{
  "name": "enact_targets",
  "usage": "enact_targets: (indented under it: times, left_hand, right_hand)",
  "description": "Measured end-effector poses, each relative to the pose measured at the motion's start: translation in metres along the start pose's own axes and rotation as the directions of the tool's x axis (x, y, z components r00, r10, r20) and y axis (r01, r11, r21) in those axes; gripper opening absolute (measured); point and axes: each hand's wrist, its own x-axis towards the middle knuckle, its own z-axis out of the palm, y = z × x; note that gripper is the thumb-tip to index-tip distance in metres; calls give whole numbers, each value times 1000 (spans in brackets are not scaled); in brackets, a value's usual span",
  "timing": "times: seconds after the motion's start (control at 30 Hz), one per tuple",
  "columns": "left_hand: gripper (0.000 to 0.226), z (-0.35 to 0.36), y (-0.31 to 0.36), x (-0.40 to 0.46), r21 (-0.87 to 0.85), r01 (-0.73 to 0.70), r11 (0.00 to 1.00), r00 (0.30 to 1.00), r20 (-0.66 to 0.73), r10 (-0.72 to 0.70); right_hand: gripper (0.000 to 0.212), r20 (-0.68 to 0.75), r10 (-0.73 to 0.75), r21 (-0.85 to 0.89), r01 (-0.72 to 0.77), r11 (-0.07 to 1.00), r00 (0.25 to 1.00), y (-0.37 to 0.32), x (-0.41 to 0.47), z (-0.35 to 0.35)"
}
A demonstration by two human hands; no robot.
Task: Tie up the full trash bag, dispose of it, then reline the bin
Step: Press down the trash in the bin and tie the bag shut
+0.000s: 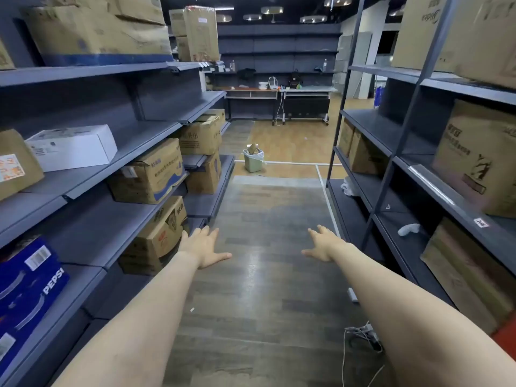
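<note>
Green bin [253, 163] sits well ahead, bag [258, 155] untied, your left hand [205, 247] and right hand [324, 245] spread empty, everything left to do.

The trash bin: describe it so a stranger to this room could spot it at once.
Look down the aisle between the two grey shelving racks to where the dark floor gives way to orange flooring. There, by the end of the left-hand rack, stands the trash bin. It is small and pale green, lined with a white bag with cardboard scraps sticking out, and it stands alone on the floor, unlike the boxes on the shelves.
</note>
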Motion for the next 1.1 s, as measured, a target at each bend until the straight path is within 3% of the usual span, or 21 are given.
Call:
enact_targets:
  times: [0.43, 1.1]
  left_hand:
    - [86, -5, 23, 103, 54, -18, 998, 998, 61, 15]
    - [88, -45, -46, 371, 14, -61, 998, 996, 61, 60]
  right_hand:
    - [76, 75, 20, -58, -15, 998, 997, 21, 110, -20]
    - [80, 73, 52, -9, -52, 999, 996, -28, 347, -97]
